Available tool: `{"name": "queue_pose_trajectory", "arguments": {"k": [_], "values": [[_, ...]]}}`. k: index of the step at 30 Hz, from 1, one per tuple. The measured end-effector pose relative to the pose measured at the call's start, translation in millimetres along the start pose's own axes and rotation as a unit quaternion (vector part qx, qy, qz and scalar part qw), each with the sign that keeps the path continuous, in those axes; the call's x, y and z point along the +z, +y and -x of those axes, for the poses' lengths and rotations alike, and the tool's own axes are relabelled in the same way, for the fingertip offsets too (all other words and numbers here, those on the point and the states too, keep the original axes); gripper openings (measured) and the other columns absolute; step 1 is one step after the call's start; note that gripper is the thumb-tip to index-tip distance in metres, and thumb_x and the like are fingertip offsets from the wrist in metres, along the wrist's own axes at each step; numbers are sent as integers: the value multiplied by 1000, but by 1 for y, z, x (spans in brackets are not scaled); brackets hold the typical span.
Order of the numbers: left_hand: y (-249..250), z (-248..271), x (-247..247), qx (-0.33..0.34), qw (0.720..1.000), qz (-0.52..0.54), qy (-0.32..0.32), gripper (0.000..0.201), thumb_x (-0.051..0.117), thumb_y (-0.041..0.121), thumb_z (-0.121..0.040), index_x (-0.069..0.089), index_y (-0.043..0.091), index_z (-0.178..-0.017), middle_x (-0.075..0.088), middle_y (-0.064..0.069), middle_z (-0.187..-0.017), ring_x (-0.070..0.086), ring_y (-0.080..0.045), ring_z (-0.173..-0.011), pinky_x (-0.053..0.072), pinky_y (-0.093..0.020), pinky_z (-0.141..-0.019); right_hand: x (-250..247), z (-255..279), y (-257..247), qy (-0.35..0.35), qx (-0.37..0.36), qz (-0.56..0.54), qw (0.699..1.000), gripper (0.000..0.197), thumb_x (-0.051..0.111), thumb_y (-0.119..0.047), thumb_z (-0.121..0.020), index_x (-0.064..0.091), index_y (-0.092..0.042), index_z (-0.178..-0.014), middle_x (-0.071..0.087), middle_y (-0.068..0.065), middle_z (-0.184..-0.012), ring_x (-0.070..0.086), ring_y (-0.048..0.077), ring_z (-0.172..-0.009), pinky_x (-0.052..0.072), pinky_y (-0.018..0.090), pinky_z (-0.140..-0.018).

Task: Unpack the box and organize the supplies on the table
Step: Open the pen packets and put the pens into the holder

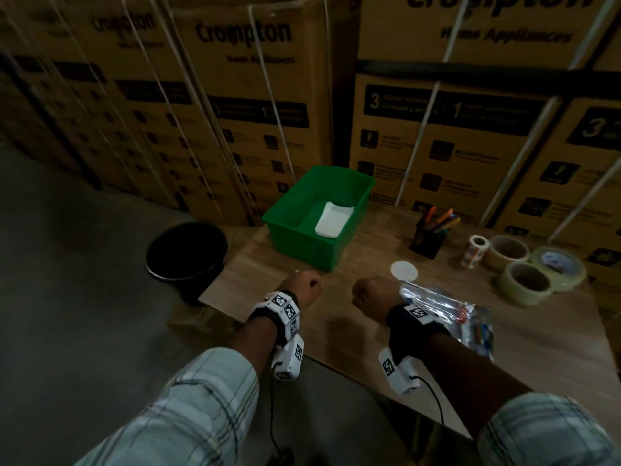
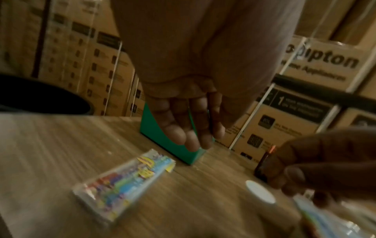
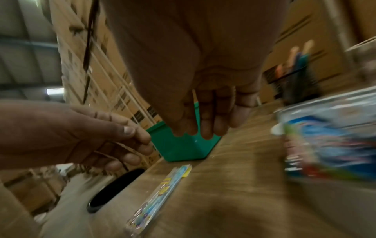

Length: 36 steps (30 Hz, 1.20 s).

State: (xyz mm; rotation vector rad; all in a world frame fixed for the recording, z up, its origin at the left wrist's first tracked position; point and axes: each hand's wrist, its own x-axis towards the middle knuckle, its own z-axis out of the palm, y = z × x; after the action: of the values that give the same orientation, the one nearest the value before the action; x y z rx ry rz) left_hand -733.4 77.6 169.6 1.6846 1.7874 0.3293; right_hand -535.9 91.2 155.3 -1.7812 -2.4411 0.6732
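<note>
My left hand and right hand hover side by side over the wooden table, just in front of the green bin. In both wrist views the fingers hang loosely curled and hold nothing. Below the hands a slim colourful packet lies flat on the table; the head view does not show it. Clear plastic packets of supplies lie under and to the right of my right wrist. A stack of white paper rests inside the bin.
A white round lid lies ahead of my right hand. A black pen holder with coloured pens and several tape rolls stand at the right. A black bucket sits on the floor left of the table. Stacked cardboard cartons wall off the back.
</note>
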Motion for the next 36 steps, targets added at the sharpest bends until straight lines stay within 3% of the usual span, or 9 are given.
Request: {"name": "queue_pose_trajectory", "arguments": {"k": [2,5,12,16,19,28,32,33,36], "values": [[-16,-7,-8,11,997,-69,-9,22,50,23,-93,67,15,-103,64,-13,-120,59,-33,-111,49,-36,-93,8,-20,-21,-42,4,32,999,30,55,-35,-90,62,-20,-114,62,5,-118,57,25,-110,43,28,-88],[-41,-22,-13,16,988,-151,-28,26,45,25,-94,65,13,-104,65,-17,-114,61,-34,-104,51,-39,-89,23,-46,-48,-89,13,31,995,35,56,-34,-89,59,-16,-119,58,9,-127,54,28,-117,44,32,-95],[-79,-52,-19,14,953,-298,-62,29,48,17,-95,59,11,-121,59,-11,-126,59,-32,-116,48,-42,-93,55,-85,-84,-135,50,51,988,35,51,-29,-90,57,-12,-120,57,13,-127,54,31,-116,45,34,-93],[-97,-62,-16,-2,962,-262,-74,34,45,28,-97,52,12,-127,56,-12,-130,55,-32,-119,46,-41,-96,72,-91,-94,-139,91,24,986,33,50,-23,-92,56,-7,-121,59,15,-126,57,31,-114,46,33,-90],[-107,-67,-9,-12,969,-224,-99,36,50,34,-95,57,12,-122,60,-12,-125,59,-32,-113,48,-37,-91,79,-92,-103,-125,115,-16,985,35,50,-20,-94,52,-4,-125,58,18,-127,57,33,-115,46,33,-91],[-119,-71,7,36,986,-121,-112,30,49,33,-92,55,16,-115,64,-13,-116,62,-35,-106,50,-40,-89,109,-99,-106,-21,226,-217,949,45,61,-25,-84,47,-6,-123,60,18,-120,59,34,-108,47,34,-85],[-118,-67,9,21,992,-43,-119,32,56,31,-89,55,17,-118,65,-13,-115,62,-33,-106,50,-37,-90,109,-95,-97,-7,263,-304,916,25,63,-20,-85,62,-5,-105,66,13,-101,63,26,-93,43,24,-67],[-116,-65,10,21,992,-28,-124,31,55,27,-90,55,15,-119,65,-13,-116,61,-32,-107,49,-37,-90,108,-93,-96,-17,254,-322,912,21,62,-18,-86,65,-5,-103,68,13,-99,63,24,-90,47,25,-68],[-108,-59,15,15,989,7,-150,30,51,24,-92,57,10,-118,65,-16,-118,61,-33,-108,49,-41,-93,105,-84,-88,-48,241,-365,898,21,64,-13,-83,69,-3,-101,69,21,-105,65,29,-94,53,40,-87]]}}
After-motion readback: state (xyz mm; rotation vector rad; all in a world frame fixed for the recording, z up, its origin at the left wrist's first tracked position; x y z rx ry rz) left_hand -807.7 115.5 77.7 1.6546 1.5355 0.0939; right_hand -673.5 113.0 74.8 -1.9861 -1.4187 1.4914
